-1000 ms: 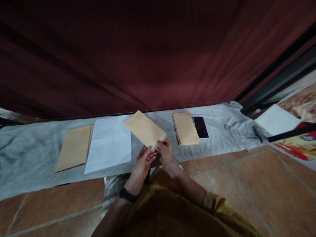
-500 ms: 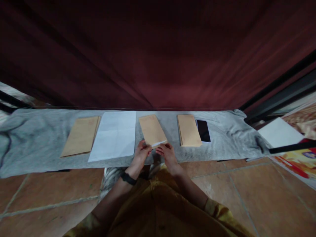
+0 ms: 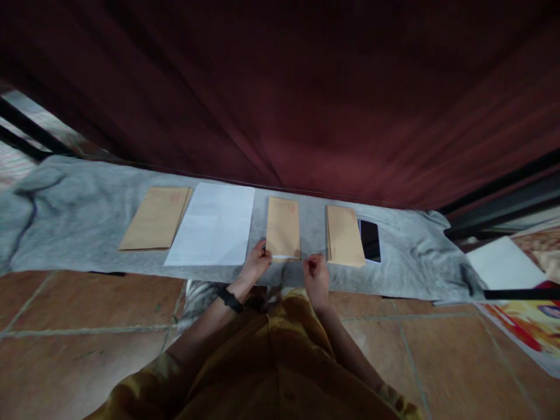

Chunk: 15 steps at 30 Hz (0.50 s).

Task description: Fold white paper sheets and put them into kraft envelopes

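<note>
the envelope (image 3: pixel 283 226) lies flat on the grey cloth (image 3: pixel 79 198), between the white sheet (image 3: pixel 213 224) and a stack of envelopes (image 3: pixel 344 235), with a phone (image 3: pixel 370 240) touching that stack's right side. the left hand (image 3: pixel 257 263) has its fingers drawn narrow on the envelope's near left corner; pinching or only pressing, i cannot tell. the right hand (image 3: pixel 315 275) is curled closed just off the near right corner, with nothing visible in it. a brown folder (image 3: pixel 156 217) lies left of the sheet.

1. I'm seeing the cloth (image 3: pixel 87 198) lying across the floor (image 3: pixel 87 326).
2. Lying on it, left to right: left envelope (image 3: pixel 156 217), paper sheet (image 3: pixel 212 224), middle envelope (image 3: pixel 283 227), envelope stack (image 3: pixel 344 235), phone (image 3: pixel 370 240).
3. The phone is sitting just beside the envelope stack.
</note>
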Each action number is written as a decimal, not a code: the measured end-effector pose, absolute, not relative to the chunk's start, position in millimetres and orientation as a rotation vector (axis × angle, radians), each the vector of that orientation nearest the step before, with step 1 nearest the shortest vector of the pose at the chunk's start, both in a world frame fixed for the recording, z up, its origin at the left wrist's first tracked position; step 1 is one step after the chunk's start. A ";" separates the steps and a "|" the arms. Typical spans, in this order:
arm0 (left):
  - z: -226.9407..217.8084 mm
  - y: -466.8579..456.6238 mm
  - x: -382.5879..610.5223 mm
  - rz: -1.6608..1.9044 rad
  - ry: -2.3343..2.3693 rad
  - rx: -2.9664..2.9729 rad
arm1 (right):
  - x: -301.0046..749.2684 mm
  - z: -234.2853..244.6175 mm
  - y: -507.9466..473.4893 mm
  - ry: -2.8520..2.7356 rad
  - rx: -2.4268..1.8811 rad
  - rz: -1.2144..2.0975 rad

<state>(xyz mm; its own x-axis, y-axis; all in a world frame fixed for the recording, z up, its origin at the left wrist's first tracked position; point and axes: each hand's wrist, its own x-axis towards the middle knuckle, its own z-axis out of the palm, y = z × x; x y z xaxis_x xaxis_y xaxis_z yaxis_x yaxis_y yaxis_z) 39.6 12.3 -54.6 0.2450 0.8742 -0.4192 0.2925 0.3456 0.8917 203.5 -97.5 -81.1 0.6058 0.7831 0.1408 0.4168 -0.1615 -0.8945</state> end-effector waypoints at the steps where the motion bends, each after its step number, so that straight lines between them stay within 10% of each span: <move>1: -54.7 12.9 39.8 0.551 1.321 1.225 | 206.3 -79.5 -96.4 -1.107 -1.791 0.354; 15: -47.8 -15.6 31.0 0.292 1.411 2.653 | 216.2 -81.6 -76.6 -1.924 -1.802 0.169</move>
